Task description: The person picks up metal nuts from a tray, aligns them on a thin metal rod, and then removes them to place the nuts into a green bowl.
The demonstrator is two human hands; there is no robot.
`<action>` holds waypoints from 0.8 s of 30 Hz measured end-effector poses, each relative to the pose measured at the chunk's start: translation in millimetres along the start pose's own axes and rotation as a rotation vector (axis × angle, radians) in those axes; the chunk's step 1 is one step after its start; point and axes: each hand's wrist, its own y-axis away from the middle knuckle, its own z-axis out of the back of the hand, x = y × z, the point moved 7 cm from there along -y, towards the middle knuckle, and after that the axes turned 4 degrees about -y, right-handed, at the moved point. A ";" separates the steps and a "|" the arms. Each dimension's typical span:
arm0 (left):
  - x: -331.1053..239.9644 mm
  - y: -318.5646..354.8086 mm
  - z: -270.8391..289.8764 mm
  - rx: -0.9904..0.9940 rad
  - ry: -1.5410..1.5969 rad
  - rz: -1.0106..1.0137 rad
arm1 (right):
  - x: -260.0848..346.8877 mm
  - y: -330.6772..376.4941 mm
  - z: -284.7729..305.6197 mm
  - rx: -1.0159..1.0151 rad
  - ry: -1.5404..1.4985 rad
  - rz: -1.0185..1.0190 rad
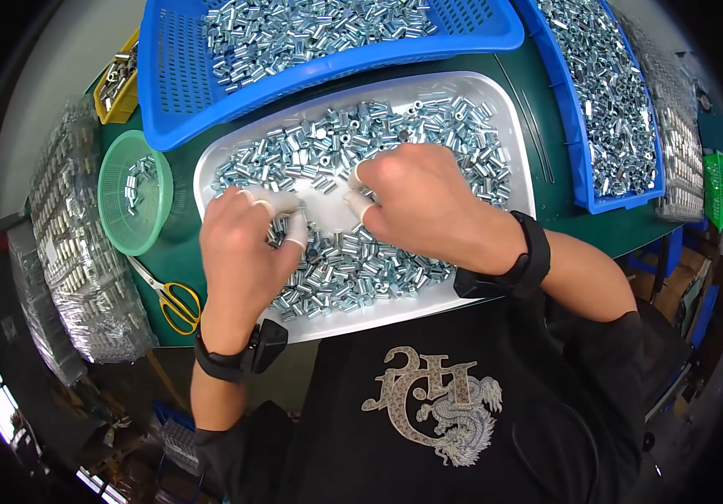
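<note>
Both my hands work over a white tray [328, 208] full of small shiny metal sleeves [361, 267], with a bare patch of its bottom between them. My left hand [248, 231] is at the tray's left side, white cots on its fingertips, thumb and fingers drawn together in a pinch. Whatever it pinches is too small to make out. My right hand [424, 200] reaches in from the right, its cot-covered fingers curled closed near the tray's middle. Its own back hides most of the grip, so any piece in it cannot be told.
Beyond the tray stands a blue perforated basket [177, 84] of similar sleeves. Another blue bin [584, 168] of metal pieces is at right. A green basket [108, 197], yellow-handled scissors [178, 307], a yellow bin [130, 99] and plastic-wrapped packs [84, 244] lie left. Long thin tweezers [536, 130] lie right.
</note>
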 end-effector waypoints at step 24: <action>22.2 39.0 14.6 -0.251 0.181 0.101 | 31.6 -8.8 -23.6 0.316 0.272 0.479</action>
